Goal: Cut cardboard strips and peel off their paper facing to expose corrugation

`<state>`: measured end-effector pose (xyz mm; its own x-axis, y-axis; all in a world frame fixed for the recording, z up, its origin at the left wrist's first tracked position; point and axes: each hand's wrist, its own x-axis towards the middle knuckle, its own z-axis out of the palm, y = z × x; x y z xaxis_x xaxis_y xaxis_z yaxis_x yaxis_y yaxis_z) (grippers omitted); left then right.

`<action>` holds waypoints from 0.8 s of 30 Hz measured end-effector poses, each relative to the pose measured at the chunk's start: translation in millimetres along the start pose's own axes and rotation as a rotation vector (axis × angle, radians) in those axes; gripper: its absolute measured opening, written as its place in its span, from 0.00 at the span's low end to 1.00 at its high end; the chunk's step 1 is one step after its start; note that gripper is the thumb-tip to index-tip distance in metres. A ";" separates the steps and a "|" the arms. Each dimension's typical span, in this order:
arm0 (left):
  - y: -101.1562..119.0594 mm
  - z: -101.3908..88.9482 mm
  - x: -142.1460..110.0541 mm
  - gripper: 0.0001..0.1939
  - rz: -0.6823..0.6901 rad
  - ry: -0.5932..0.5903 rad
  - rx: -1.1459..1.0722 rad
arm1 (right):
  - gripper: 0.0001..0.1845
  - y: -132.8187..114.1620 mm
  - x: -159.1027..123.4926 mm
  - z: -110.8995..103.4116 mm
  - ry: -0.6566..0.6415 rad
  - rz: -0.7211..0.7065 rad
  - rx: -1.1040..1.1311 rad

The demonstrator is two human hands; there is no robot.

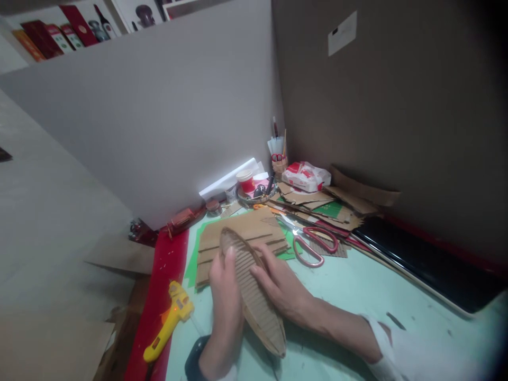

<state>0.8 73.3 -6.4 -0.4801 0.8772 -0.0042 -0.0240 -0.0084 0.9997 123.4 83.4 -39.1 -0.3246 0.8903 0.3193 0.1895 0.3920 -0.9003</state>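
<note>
A long, boat-shaped piece of corrugated cardboard with a raised rim is held up over the table, its ribbed inside facing me. My left hand is closed on its left edge, thumb resting on the ribbed face. On the opposite side, my right hand grips the rim with thumb and fingers. Behind the piece lie flat cardboard sheets on green paper. Red-handled scissors rest to the right of them. A yellow hot glue gun lies on the left, a small orange light showing on it.
Cardboard scraps pile up at the back right, beside a packet of wipes. A black glossy device lies along the right side. At the back stand a red cup on a tray and a pen holder.
</note>
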 end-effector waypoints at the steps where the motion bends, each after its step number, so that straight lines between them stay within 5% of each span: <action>1: -0.9 0.7 0.1 0.17 -0.010 -0.017 -0.020 | 0.17 1.2 1.5 -0.9 0.014 0.003 -0.006; 6: -5.9 4.8 -3.5 0.24 -0.104 -0.122 -0.134 | 0.19 4.8 6.2 -3.4 0.082 0.020 -0.024; 13: -4.8 8.4 -9.0 0.25 -0.147 -0.118 -0.202 | 0.21 0.1 4.2 -0.8 0.118 0.027 -0.028; 24: -47.8 11.1 -22.1 0.37 -0.200 -0.093 -0.281 | 0.23 8.7 8.1 2.0 0.193 0.095 -0.103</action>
<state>22.3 59.7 -53.8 -0.3603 0.9146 -0.1837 -0.3562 0.0471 0.9332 120.6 93.5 -44.9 -0.1199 0.9481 0.2944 0.3074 0.3174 -0.8971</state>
